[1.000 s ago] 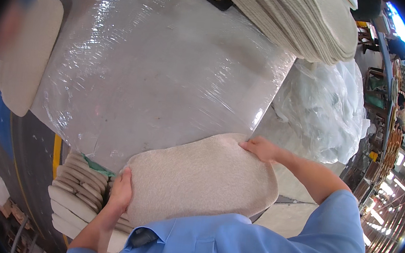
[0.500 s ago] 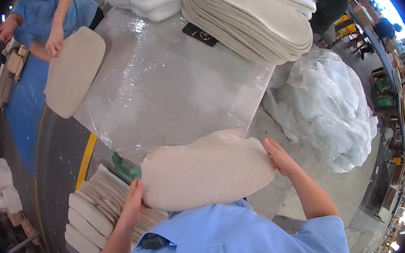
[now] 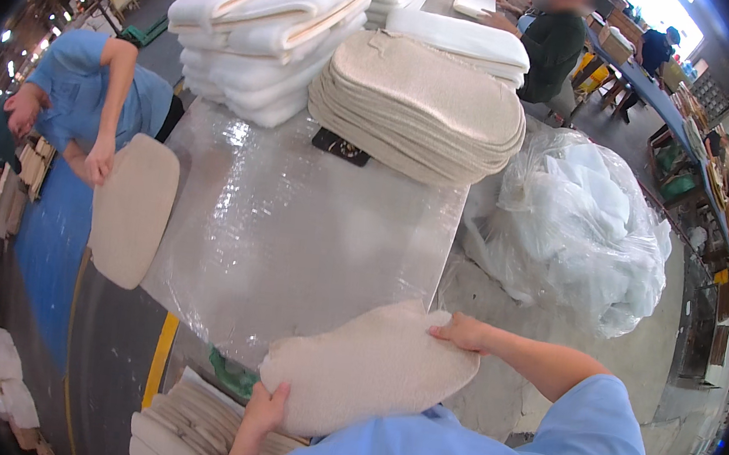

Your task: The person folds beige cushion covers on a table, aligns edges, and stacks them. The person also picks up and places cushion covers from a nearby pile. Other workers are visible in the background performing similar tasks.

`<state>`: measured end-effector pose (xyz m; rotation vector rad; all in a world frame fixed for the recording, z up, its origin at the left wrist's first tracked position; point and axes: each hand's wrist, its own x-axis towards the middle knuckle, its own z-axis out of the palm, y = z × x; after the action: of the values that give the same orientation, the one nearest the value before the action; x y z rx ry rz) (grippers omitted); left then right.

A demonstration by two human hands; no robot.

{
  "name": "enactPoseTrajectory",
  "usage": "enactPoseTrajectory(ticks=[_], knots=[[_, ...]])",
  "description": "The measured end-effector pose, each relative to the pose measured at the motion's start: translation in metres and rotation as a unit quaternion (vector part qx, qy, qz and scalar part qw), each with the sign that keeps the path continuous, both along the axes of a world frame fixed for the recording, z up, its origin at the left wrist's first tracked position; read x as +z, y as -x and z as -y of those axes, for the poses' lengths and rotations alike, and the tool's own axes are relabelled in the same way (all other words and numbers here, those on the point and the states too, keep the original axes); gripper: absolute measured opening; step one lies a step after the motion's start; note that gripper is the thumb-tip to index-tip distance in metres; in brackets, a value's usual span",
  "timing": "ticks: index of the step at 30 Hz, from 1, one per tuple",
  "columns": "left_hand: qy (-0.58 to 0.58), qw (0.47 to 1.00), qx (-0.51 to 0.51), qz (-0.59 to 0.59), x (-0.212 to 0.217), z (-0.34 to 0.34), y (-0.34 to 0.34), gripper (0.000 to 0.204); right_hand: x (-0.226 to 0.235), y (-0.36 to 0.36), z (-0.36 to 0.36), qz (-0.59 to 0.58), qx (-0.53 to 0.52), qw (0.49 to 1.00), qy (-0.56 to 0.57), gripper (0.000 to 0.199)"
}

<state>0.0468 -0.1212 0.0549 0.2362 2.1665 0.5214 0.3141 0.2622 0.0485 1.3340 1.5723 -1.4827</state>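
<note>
The left hand (image 3: 264, 406) grips the near-left end of a beige pad (image 3: 368, 368), fingers curled over its edge. The right hand (image 3: 460, 331) holds the far-right edge, fingers flat on top; its thumb is hidden, so how firmly it closes is hard to tell. Taken at opposite ends like this, the soft pad stays spread out rather than folding. It hangs in the air close to the person's chest, just off the near edge of the desk (image 3: 294, 229), and touches nothing but the two hands.

Below the pad, by the left forearm, a low stack of similar pads (image 3: 179, 425) lies near the floor, partly covered by the held pad and the blue sleeve. A bit of green (image 3: 232, 374) shows between that stack and the desk; what it is cannot be made out.

The desk is wrapped in shiny clear plastic film. At its far end stands a tall pile of beige pads (image 3: 420, 110), laid flat one on another, and beside it a heap of folded white foam pieces (image 3: 260, 33). A small dark object (image 3: 341, 146) lies in front of the pile, too small to identify.

To the right of the desk sits a big clear bag of white stuffing (image 3: 583, 231). At the left, another person in blue (image 3: 87, 96) holds a pad (image 3: 129, 209) upright against the desk's side. More people sit further back, cut off near the rim.
</note>
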Motion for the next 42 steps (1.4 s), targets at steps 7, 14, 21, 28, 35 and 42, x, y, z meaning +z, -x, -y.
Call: enactPoseTrajectory(ticks=[7, 14, 21, 28, 35, 42], knots=[[0.135, 0.988, -0.070, -0.012, -0.016, -0.020, 0.019, 0.080, -0.009, 0.016, -0.007, 0.048, 0.058, 0.995, -0.061, 0.081], [0.177, 0.980, -0.053, 0.080, -0.038, -0.025, 0.038, 0.079, -0.022, 0.012, -0.008, 0.089, 0.060, 0.994, -0.036, 0.096], [0.215, 0.969, -0.075, 0.093, -0.043, -0.048, 0.056, 0.076, -0.031, 0.025, -0.019, 0.102, 0.083, 0.991, -0.017, 0.095], [0.165, 0.976, -0.105, 0.091, -0.065, -0.031, 0.060, 0.075, -0.062, 0.016, -0.020, 0.052, 0.070, 0.996, -0.006, 0.097], [0.054, 0.994, -0.084, 0.037, -0.071, -0.017, 0.048, 0.069, -0.077, -0.002, -0.008, -0.020, 0.047, 0.998, -0.027, 0.091], [-0.020, 0.989, 0.043, 0.141, -0.059, -0.034, 0.058, 0.068, -0.059, -0.007, -0.005, -0.033, -0.019, 0.999, -0.023, 0.080]])
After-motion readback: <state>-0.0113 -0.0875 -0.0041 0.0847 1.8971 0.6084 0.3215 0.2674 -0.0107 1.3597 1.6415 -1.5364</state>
